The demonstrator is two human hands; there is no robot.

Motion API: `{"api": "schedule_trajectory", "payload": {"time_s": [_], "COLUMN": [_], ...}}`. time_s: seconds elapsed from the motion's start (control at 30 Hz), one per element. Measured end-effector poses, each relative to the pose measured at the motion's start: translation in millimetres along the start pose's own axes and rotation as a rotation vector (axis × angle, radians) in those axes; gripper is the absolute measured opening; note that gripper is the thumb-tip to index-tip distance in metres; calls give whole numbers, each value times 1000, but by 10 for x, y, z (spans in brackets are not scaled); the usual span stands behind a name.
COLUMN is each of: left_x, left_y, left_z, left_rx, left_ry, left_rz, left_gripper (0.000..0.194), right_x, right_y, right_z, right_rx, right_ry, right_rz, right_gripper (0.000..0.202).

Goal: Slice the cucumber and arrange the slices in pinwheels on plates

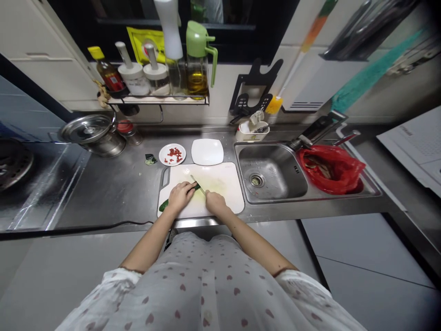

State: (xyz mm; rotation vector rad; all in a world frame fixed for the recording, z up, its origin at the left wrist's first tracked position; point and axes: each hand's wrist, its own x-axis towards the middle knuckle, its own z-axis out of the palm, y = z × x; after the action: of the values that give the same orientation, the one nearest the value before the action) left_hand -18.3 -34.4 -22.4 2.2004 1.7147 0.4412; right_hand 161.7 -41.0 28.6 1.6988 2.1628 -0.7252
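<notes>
A dark green cucumber (164,205) lies slantwise on the white cutting board (227,184). My left hand (180,196) is closed over it, covering its middle, with one end showing at the lower left and the other just past my fingertips. My right hand (216,202) grips a kitchen knife (197,182), whose blade points up and to the left. The blade is at the cucumber's right end, close to my left fingertips. Whether it touches the cucumber I cannot tell. Behind the board are a round plate (164,154) of chopped red pieces and a bare white square plate (207,151).
To the right is a steel sink (272,168), with a red plastic bag (334,170) beyond it. Green scraps (150,159) lie left of the plates. A lidded pot (99,138) and jar (129,133) stand further left. A shelf (155,99) holds bottles above the counter.
</notes>
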Motion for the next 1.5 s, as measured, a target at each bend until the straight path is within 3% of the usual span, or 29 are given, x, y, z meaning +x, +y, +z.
{"api": "schedule_trajectory", "payload": {"time_s": [0.2,0.33,0.63,0.93,1.3,1.5], "left_x": [14,27,76,94,202,252], "left_y": [5,14,50,82,240,298], "left_z": [-16,-67,-132,-133,-188,-180], "left_rx": [-19,-72,-226,-196,-23,-99], "left_ry": [-8,-21,190,226,138,116], "left_rz": [-24,-44,-160,-128,-122,-183], "left_gripper": [35,35,38,37,33,23], "right_x": [-73,-131,-224,-241,-256,-244], "right_y": [114,179,175,180,205,229], "right_z": [6,-9,-44,-2,-36,-42], "right_rx": [9,25,-23,-17,-139,-156], "right_ry": [-30,21,121,167,229,254], "right_rz": [14,19,76,75,22,-15], "right_gripper": [31,29,31,31,38,39]}}
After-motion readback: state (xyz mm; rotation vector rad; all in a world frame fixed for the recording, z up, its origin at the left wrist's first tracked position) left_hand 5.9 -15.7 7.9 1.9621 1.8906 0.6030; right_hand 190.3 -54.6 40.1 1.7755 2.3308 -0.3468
